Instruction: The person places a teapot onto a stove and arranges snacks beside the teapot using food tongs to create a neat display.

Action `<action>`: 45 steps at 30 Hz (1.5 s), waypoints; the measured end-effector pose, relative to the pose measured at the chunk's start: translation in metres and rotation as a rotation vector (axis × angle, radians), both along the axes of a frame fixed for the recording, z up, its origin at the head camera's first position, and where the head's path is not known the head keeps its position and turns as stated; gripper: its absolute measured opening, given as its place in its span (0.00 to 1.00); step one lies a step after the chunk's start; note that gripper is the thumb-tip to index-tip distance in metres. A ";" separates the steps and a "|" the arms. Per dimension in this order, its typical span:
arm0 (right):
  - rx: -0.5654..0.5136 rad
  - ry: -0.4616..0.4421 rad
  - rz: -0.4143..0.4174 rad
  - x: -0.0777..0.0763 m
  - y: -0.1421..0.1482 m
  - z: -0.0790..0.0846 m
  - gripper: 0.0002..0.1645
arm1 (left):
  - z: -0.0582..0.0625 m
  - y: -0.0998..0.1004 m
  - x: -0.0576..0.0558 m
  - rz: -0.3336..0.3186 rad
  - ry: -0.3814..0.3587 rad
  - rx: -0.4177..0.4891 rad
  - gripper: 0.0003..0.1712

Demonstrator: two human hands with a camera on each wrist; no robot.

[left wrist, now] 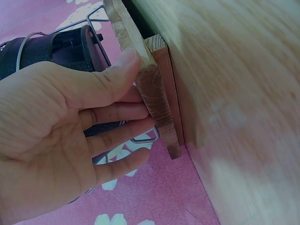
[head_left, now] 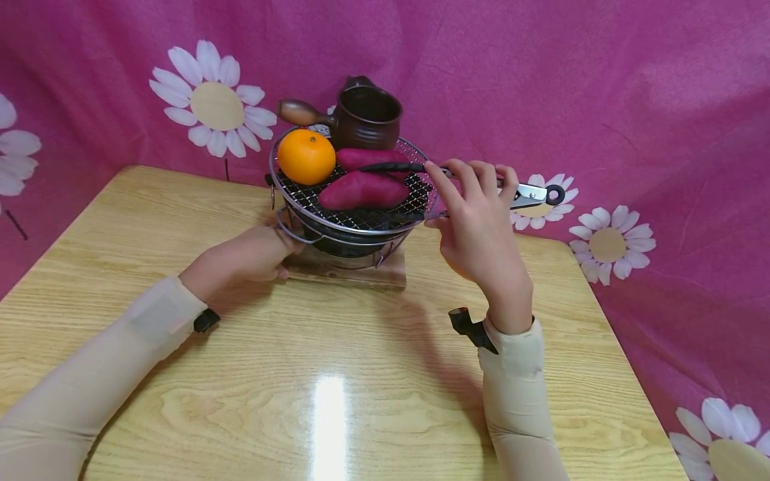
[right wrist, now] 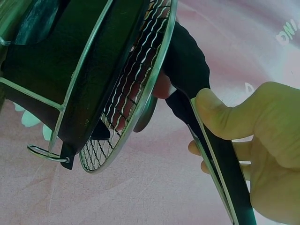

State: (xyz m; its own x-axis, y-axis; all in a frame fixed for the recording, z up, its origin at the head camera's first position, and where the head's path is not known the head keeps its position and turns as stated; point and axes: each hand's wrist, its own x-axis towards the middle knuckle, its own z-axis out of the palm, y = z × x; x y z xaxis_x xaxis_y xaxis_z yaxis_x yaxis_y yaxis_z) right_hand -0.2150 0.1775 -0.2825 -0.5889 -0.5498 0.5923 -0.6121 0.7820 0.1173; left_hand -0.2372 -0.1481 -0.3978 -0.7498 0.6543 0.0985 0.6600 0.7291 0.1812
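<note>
My right hand (head_left: 481, 227) grips a pair of tongs (head_left: 529, 194) with black tips and a metal end. The tips lie on either side of the front purple sweet potato (head_left: 363, 191), which rests on the wire grill (head_left: 351, 219); in the right wrist view they are at the grill's rim, and whether they squeeze it I cannot tell. My left hand (head_left: 259, 252) holds the left corner of the wooden board (left wrist: 157, 89) under the stove, thumb against it and fingers at its edge. A second sweet potato (head_left: 367, 157) lies just behind the first.
An orange (head_left: 307, 157) sits at the grill's left. Behind it stands a brown side-handled pot (head_left: 367, 120). The round black stove (head_left: 343, 246) has wire handles. Something orange (head_left: 452, 262) peeks out behind my right hand. Pink flowered cloth (head_left: 481, 80) hangs behind the wooden table (head_left: 252, 374).
</note>
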 end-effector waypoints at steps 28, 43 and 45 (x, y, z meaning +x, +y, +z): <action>0.001 -0.012 0.006 -0.001 0.000 -0.001 0.37 | -0.001 -0.001 -0.001 0.010 -0.025 0.004 0.26; 0.001 -0.017 0.006 -0.002 0.000 -0.002 0.38 | 0.000 -0.001 -0.002 0.007 -0.034 0.012 0.28; 0.002 -0.018 0.006 -0.002 0.000 -0.002 0.38 | -0.001 -0.001 -0.002 0.006 -0.029 0.013 0.28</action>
